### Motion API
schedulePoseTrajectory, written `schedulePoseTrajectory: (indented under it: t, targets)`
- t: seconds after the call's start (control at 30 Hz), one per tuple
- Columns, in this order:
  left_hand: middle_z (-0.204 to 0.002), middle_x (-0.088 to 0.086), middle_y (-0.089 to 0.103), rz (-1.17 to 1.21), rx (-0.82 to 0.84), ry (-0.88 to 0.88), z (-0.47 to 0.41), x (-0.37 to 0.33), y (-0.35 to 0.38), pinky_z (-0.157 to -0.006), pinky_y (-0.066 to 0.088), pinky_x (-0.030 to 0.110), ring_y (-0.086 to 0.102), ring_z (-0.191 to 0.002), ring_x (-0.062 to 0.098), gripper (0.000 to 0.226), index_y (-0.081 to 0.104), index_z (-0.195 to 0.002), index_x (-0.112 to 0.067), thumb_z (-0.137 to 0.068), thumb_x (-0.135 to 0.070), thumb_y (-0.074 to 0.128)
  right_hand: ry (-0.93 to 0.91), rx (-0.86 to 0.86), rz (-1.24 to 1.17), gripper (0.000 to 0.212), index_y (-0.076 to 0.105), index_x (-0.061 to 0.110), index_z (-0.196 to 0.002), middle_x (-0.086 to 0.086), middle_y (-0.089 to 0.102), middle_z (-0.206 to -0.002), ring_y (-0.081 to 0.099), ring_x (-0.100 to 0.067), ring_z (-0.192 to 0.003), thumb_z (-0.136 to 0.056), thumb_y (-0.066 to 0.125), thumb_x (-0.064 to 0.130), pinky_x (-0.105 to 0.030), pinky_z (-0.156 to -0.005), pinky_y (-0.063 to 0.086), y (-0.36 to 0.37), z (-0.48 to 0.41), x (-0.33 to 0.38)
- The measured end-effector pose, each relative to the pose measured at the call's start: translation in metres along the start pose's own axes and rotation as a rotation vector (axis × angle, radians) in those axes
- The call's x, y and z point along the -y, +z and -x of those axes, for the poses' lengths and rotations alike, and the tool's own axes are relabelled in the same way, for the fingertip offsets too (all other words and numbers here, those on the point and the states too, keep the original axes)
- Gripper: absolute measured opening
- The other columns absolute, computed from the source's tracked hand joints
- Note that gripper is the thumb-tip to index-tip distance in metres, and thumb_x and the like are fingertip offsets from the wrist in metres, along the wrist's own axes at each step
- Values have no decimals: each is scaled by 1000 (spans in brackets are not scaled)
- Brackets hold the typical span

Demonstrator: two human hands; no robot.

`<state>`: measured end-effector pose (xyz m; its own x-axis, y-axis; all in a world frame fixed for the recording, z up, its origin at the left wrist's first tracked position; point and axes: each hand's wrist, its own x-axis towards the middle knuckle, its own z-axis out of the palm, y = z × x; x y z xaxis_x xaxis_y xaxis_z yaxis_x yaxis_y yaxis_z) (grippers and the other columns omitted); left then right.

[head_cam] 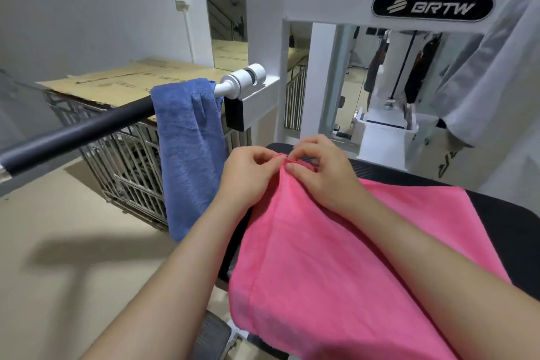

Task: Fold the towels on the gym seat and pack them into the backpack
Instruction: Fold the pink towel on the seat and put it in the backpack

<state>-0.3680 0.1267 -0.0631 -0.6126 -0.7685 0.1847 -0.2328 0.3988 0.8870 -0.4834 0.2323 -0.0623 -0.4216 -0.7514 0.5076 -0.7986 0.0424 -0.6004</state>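
Fingertips of the left hand and right hand pinch one far corner of a pink towel spread over the black seat; a blue towel hangs over the bar just left.

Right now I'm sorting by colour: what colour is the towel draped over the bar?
That towel is blue; head view shows it.
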Motion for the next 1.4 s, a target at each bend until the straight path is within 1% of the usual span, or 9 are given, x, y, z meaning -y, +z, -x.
schedulePoseTrajectory:
  t: [0.1, 0.3, 0.43, 0.77, 0.87, 0.93, 1.0, 1.23, 1.4]
  targets:
    - [-81, 4, 76, 454, 66, -54, 24, -17, -16, -69, 53, 26, 66, -73, 10, 13, 78, -90, -14, -89, -21, 67, 87, 13, -204, 4, 71, 17, -82, 10, 65, -83, 62, -3, -83, -82, 73, 13, -16, -78, 47, -15, -2, 26]
    - [-85, 3, 76, 622, 75, 94, 50, -38, -52, -75, 55, 24, 70, -81, 13, 14, 78, -90, -15, -86, -18, 64, 154, 24, -546, 8, 70, 9, -81, -3, 69, -77, 63, -11, -71, -77, 77, 7, -24, -70, 53, -29, 1, 87]
    - [-69, -10, 72, 513, 66, 214, 58, -44, -78, -60, 45, 10, 62, -64, -5, 17, 75, -93, -12, -92, -12, 58, 191, 50, -608, 11, 70, 9, -79, -4, 70, -76, 63, -14, -70, -73, 78, 6, -27, -69, 54, -28, -1, 116]
    - [-94, 0, 76, 389, 13, 354, 66, -41, -122, -83, 52, 19, 70, -95, 11, 16, 74, -100, -10, -93, -12, 59, 279, 57, -797, 20, 64, 11, -79, -2, 58, -65, 53, -14, -63, -73, 76, -4, -22, -61, 48, 1, -12, 152]
    - [-91, 0, 76, 367, -11, 354, 64, -38, -133, -83, 54, 25, 71, -93, 14, 16, 75, -96, -11, -93, -10, 60, 64, -62, -395, 15, 64, 17, -79, 4, 59, -67, 54, -7, -62, -77, 77, 9, -19, -59, 46, 8, -11, 162]
    - [-88, 1, 76, 324, -20, 341, 62, -34, -141, -81, 53, 28, 69, -88, 12, 17, 76, -92, -15, -92, -13, 59, -190, -126, 45, 9, 62, 19, -82, 6, 62, -70, 58, -14, -65, -80, 71, 21, -32, -61, 51, 15, -10, 170]
    - [-87, 3, 76, 305, -38, 344, 62, -31, -149, -81, 52, 32, 67, -85, 12, 19, 76, -89, -16, -89, -19, 57, -325, -150, 223, 10, 61, 16, -83, 2, 63, -70, 58, -23, -63, -79, 65, 24, -39, -58, 50, 23, -12, 179]
    - [-65, -5, 71, 345, -205, 313, 78, -17, -188, -60, 47, 21, 62, -62, 5, 25, 77, -72, -20, -90, -9, 63, -389, -63, -31, 15, 61, 12, -91, 5, 55, -66, 51, -15, -61, -79, 69, 18, -39, -59, 48, 58, -21, 209]
    - [-63, -5, 67, -91, -459, 309, 85, -1, -222, -58, 44, 26, 57, -61, 6, 25, 69, -72, -18, -91, -24, 55, -300, 168, -339, 35, 52, 22, -95, 3, 57, -75, 52, -14, -69, -75, 78, 13, -22, -61, 43, 84, -23, 223]
